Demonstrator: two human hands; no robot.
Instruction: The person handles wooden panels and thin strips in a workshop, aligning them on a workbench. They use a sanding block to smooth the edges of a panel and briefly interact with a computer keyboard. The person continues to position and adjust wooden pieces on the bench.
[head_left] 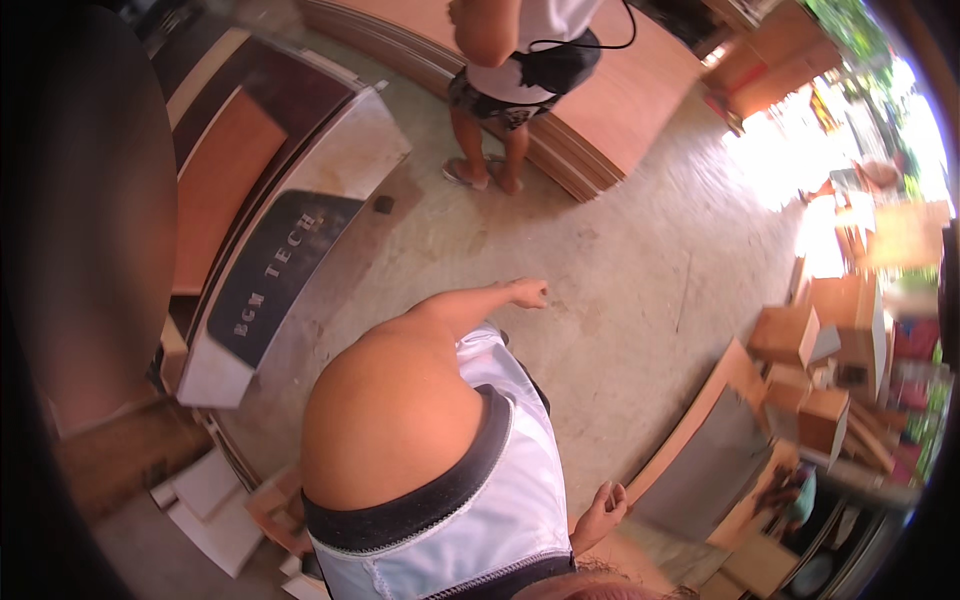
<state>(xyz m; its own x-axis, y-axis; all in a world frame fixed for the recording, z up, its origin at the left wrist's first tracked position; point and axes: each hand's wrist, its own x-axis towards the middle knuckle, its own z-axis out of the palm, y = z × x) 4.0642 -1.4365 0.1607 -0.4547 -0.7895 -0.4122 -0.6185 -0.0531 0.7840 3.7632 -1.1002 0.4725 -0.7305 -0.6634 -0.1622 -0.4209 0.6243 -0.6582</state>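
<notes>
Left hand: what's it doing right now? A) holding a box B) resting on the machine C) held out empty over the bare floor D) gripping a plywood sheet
C: the left hand is stretched out on a straight arm above the concrete floor, fingers curled, nothing in it.

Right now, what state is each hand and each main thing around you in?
Left hand: stretched out ahead, fingers curled, holding nothing.
Right hand: low at the side, fingers loosely open, empty.
Stack of reddish-brown plywood sheets: lying flat on the concrete floor.
Grey-faced board: tilted, leaning against clutter.
White machine with a dark panel: cannot tell whether it is running.
Other person: standing by the stack.
</notes>
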